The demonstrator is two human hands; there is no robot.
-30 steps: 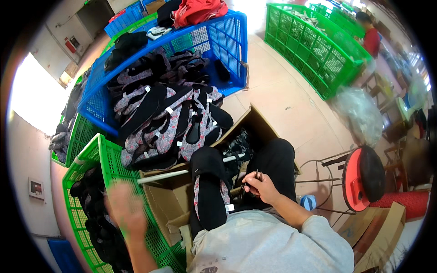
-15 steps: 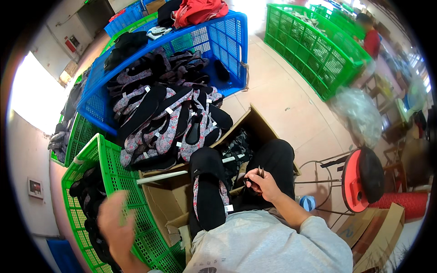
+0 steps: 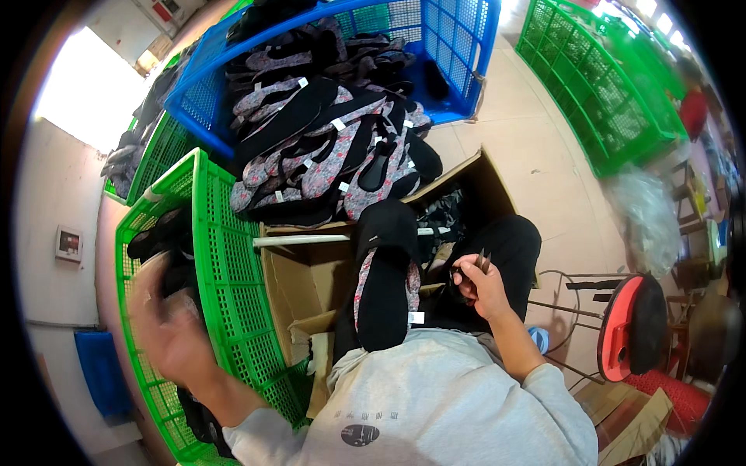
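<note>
My left hand, slightly blurred, is over the green crate at my left side; its fingers are spread and nothing is in them. Inside that crate lie dark slippers. My right hand is closed around a pair of thread snips above my right thigh, blades pointing up. Across my left thigh rests a black slipper with floral edging and a white tag. Neither hand touches it. Ahead, many floral and black slippers are heaped at the blue crate.
An open cardboard box stands between and beyond my knees, with a white bar across it. The blue crate is ahead. To the right are a red-and-black round stool, a clear plastic bag and another green crate.
The view has shifted left and downward. My left hand has moved up and further over the green crate. My right hand keeps the snips, and the slipper stays on my thigh.
</note>
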